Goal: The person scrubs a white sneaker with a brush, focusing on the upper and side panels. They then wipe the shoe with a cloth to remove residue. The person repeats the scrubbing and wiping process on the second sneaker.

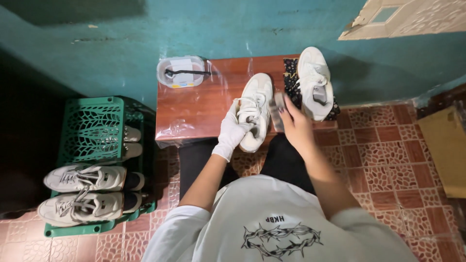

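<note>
Looking down from the head camera, I see my left hand (233,131), in a white glove, closed around a white sneaker (255,110) at its laces and tongue, holding it over the near edge of the worktop (194,109). The sneaker's toe points away from me, and its heel hangs past the worktop's edge above my dark trouser legs. My right hand (295,123) is bare and gripping a small pale brush or block (277,112); I cannot tell which. It sits pressed against the sneaker's right side.

A second white sneaker (315,82) lies on a dark patterned cloth (291,77) at the worktop's far right corner, just beside the one I hold but apart from it. At the far left corner stands a clear plastic container (181,72) with a dark thin object across its top. The worktop's red-brown surface is covered in clear plastic film.

To the left, on the patterned tile floor (388,145), sits a green plastic crate (94,126). Two grey-white sneakers (85,191) rest on its near end, side by side, toes pointing left. A cardboard box (444,150) lies at the right edge. The wall behind is teal.
</note>
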